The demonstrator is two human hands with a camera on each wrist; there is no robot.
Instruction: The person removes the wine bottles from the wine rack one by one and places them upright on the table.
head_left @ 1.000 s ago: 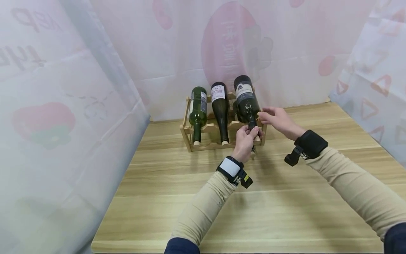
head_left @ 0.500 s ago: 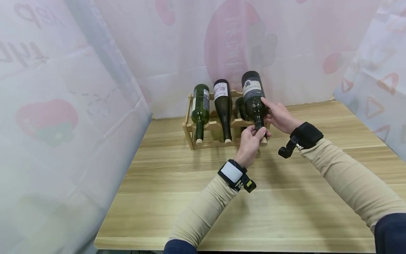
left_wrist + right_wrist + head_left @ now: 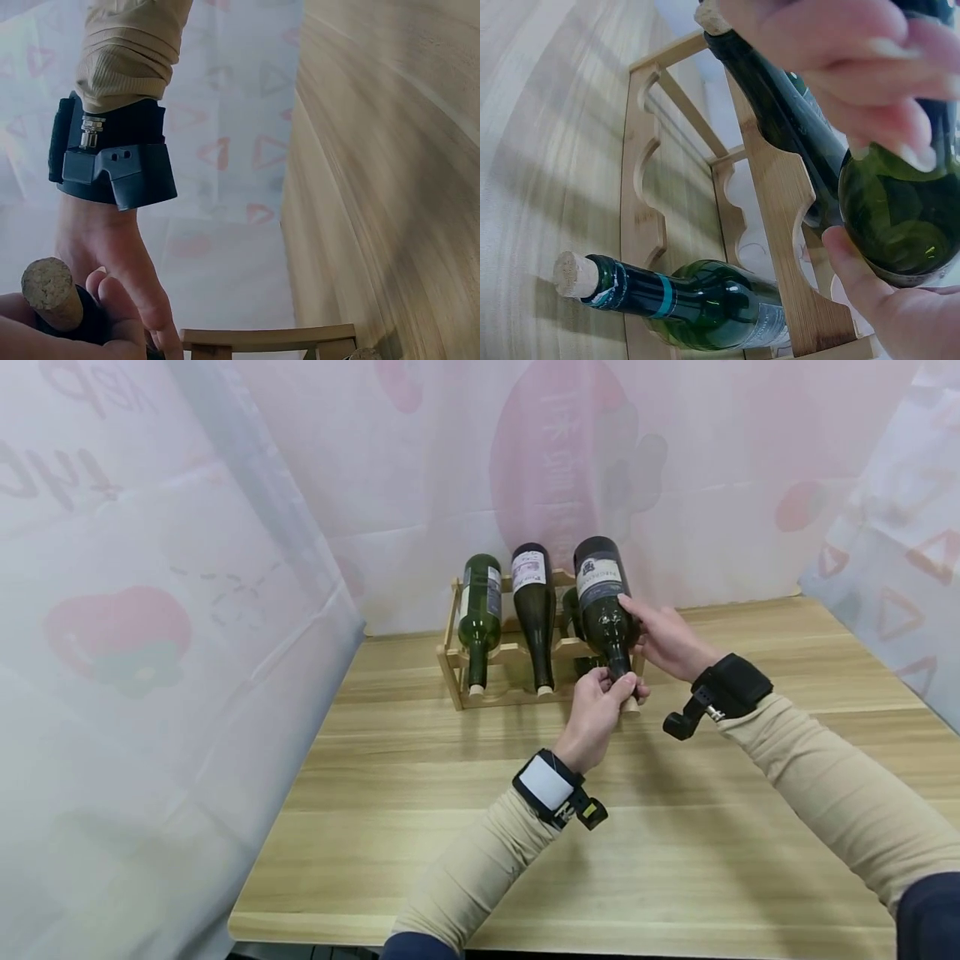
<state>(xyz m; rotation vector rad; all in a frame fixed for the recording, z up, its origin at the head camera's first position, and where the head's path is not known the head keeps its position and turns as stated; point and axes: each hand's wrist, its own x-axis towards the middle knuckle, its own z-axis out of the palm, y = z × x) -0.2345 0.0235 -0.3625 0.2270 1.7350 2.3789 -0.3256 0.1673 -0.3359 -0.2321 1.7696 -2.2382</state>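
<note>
Here the left hand grips the dark bottle's corked neck, the right hand curls round its body; only the right wrist view shows another bottle beneath.

A dark green wine bottle with a white-and-grey label near its base is held over the right end of a wooden rack, which stands at the far edge of the table. It lies tilted, base raised toward the back, neck pointing down toward the near edge. A cork plugs its mouth. The left hand grips the neck just behind the cork; the right hand holds the shoulder and body from the right side. The bottle sits above another bottle lying in the rack.
</note>
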